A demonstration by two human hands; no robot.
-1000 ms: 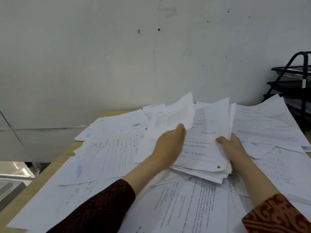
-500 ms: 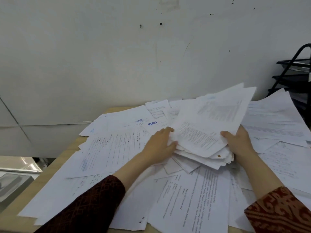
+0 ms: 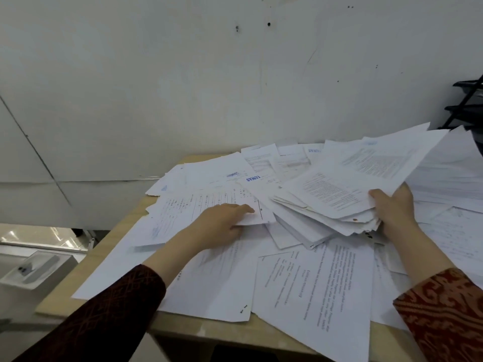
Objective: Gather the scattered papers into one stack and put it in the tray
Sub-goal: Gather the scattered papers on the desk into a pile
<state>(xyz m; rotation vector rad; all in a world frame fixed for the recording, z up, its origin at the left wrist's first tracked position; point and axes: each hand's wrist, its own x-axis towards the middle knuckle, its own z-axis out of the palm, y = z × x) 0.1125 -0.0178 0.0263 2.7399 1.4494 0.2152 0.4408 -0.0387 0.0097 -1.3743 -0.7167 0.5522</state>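
**Two hands among loose papers on a counter**

The right hand (image 3: 394, 207) grips the near right edge of a thick stack of papers (image 3: 332, 205), tilted up toward the wall (image 3: 183, 87). The left hand (image 3: 222, 223) pinches the corner of a printed sheet (image 3: 198, 205) lying left of the stack. Scattered sheets (image 3: 313, 288) cover the wooden counter (image 3: 117, 231). A black tiered tray (image 3: 467, 105) stands at the far right edge.

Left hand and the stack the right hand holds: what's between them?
In the head view, loose overlapping sheets fill the stretch between the left hand, pinching one sheet, and the stack gripped by the right hand.
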